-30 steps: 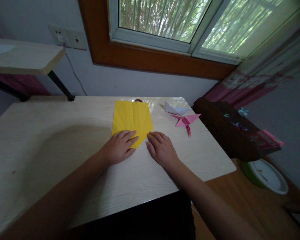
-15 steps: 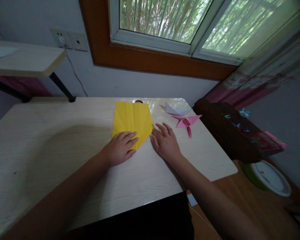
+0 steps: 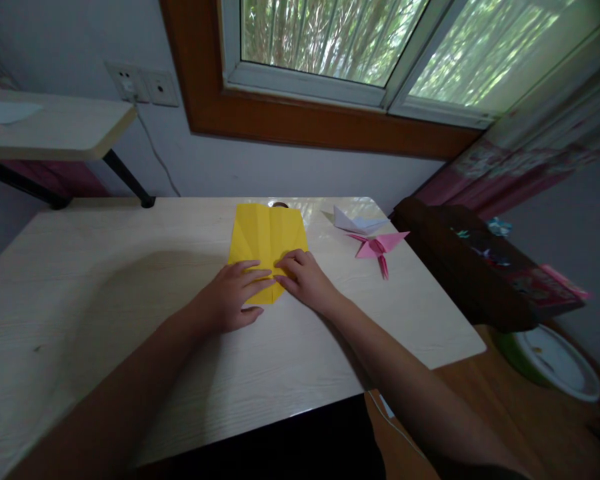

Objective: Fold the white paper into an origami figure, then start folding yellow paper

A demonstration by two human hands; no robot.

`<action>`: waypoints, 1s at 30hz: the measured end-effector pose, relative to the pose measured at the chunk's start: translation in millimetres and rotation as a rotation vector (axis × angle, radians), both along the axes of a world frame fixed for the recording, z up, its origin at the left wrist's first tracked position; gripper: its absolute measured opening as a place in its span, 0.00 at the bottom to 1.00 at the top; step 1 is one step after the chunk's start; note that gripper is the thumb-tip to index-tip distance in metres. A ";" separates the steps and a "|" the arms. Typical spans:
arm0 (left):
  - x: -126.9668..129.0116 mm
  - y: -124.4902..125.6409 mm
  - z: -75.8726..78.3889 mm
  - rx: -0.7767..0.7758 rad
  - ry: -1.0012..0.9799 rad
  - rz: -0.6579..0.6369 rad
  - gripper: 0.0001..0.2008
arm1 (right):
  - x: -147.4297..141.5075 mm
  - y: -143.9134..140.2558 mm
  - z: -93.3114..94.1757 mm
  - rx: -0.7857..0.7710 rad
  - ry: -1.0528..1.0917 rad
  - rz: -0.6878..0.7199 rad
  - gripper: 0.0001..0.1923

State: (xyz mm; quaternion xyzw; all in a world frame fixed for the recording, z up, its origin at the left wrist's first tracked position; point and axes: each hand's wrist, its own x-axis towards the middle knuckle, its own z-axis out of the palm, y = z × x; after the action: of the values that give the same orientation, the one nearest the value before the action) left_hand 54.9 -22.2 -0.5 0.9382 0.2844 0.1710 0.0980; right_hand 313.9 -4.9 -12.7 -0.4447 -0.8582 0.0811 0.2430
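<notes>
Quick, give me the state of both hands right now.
Left hand: open, lying flat, fingers pressing the near end of the yellow paper on the table.
Right hand: open, fingers resting on the same paper, gripping nothing.

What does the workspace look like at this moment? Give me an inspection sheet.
Surface: pale wood desk, glare at its far edge.
Job's things: yellow paper, creased, lying flat, near end folded to a point.
Clutter: white paper model and pink paper model right of the yellow paper; a small dark thing behind the paper, too hidden to name.
Hands: left hand and right hand both press flat on the paper's near end, fingertips meeting; no grip closed on anything.
Cables: white cord runs down from the wall sockets.
Surroundings: window, shelf at left, dark box and green bowl at right.
</notes>
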 end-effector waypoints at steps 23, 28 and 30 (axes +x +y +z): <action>-31.0 24.2 0.7 -0.075 -0.135 0.143 0.29 | 23.1 2.4 5.8 0.006 -0.082 0.003 0.21; -35.9 34.2 -9.7 0.007 -0.096 0.370 0.29 | 21.8 0.1 7.1 -0.007 -0.099 0.045 0.18; -36.6 36.4 -13.0 0.028 -0.078 0.356 0.26 | 21.0 -0.4 8.2 -0.011 -0.097 0.061 0.17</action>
State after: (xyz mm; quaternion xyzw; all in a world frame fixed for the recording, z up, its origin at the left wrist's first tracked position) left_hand 18.2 14.1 -13.5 0.8670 0.4394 0.2261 0.0639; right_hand 335.0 -5.4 -4.5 -0.4231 -0.8817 0.0714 0.1961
